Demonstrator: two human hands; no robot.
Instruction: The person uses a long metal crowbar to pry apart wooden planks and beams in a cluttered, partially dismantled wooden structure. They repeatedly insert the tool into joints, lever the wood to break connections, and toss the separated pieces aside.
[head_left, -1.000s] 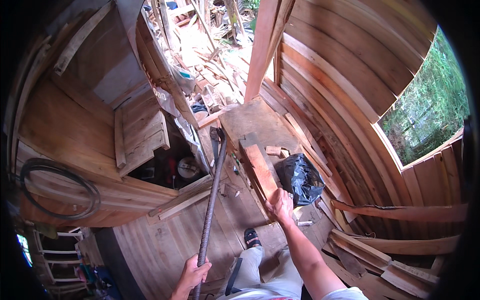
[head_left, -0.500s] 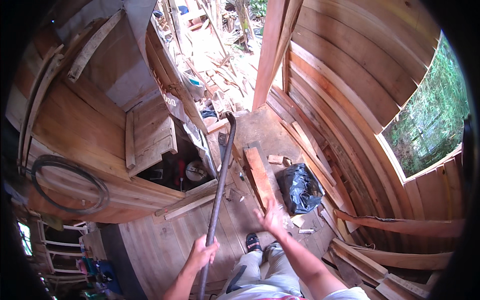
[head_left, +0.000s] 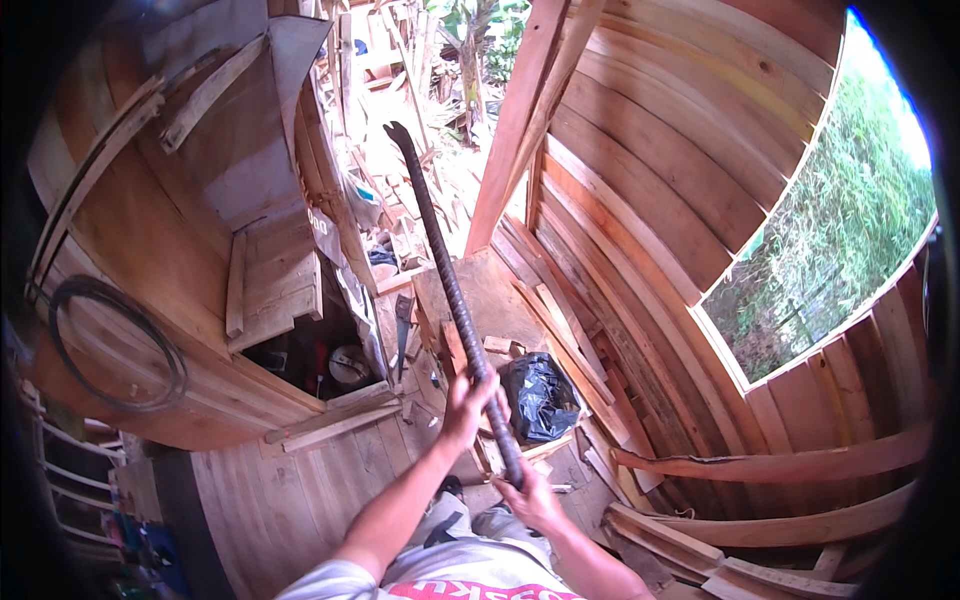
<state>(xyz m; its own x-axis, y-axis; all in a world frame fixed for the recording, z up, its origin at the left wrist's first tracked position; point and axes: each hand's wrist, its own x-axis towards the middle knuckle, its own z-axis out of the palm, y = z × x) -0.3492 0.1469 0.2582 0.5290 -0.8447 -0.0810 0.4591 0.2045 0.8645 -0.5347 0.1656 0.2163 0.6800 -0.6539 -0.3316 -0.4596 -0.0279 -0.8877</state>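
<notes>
A long dark crowbar (head_left: pixel 440 245) with ribbed sides slants up in front of me, its forked claw end toward the bright doorway. My left hand (head_left: pixel 470 405) is wrapped round its lower part. Closer to my body, my right hand (head_left: pixel 532 500) grips the bar near its lower end, which that hand partly hides. Beyond my hands, the bar crosses in front of a short reddish board (head_left: pixel 453 345). A black plastic bag (head_left: pixel 540 397) sits on the floor just right of the bar.
At the left stands a wooden cabinet with a shelf (head_left: pixel 275 270) and a hanging coil of black hose (head_left: pixel 120 340). A handsaw (head_left: pixel 402 325) lies near the threshold. Loose planks (head_left: pixel 570 340) line the right wall, below a window opening (head_left: pixel 830 230). Scrap wood litters the ground outside.
The crowbar's forked end now points away, where a bent end was before. My right hand, open and free earlier, has closed on the bar. My left hand moved up and right; the view shifted.
</notes>
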